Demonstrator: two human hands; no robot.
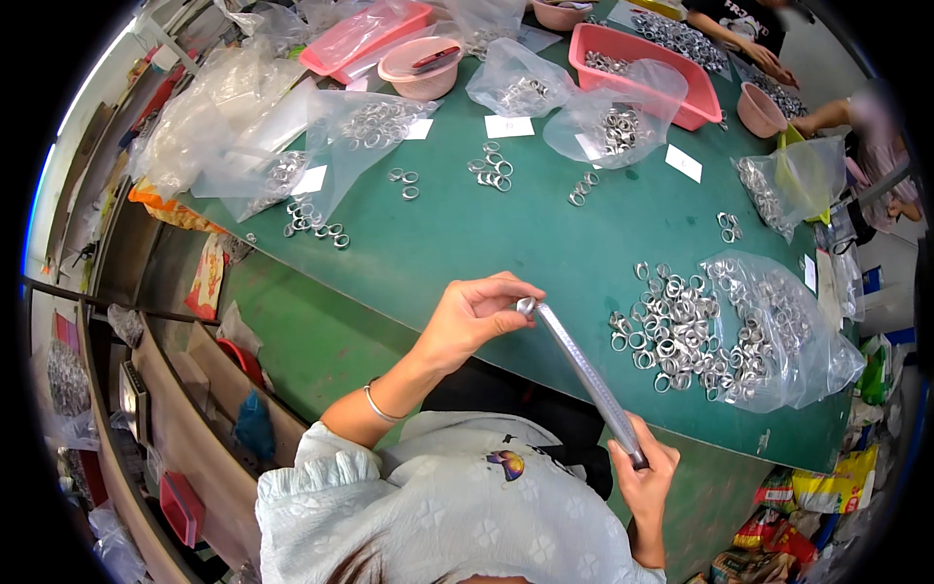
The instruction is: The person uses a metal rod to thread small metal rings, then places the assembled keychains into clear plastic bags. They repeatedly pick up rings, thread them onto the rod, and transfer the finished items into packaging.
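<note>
My left hand (479, 313), with a metal bangle on its wrist, pinches a silver ring (526, 306) between thumb and fingertips. The ring is right at the thin end of a tapered silver ring mandrel (586, 375); whether it sits around the tip I cannot tell. My right hand (646, 471) is closed round the mandrel's thick end, so the stick slants over the table's near edge. To the right lies a loose heap of silver rings (673, 326), partly spilling from a clear plastic bag (812, 365).
On the green table (389, 268) several small ring groups (493, 167) lie beside white cards (509, 127). Bags of rings, a pink bowl (420, 68) and a pink tub (696, 83) stand farther back. Other people's hands (769, 63) are at the far right. Shelving (185, 389) lines the left.
</note>
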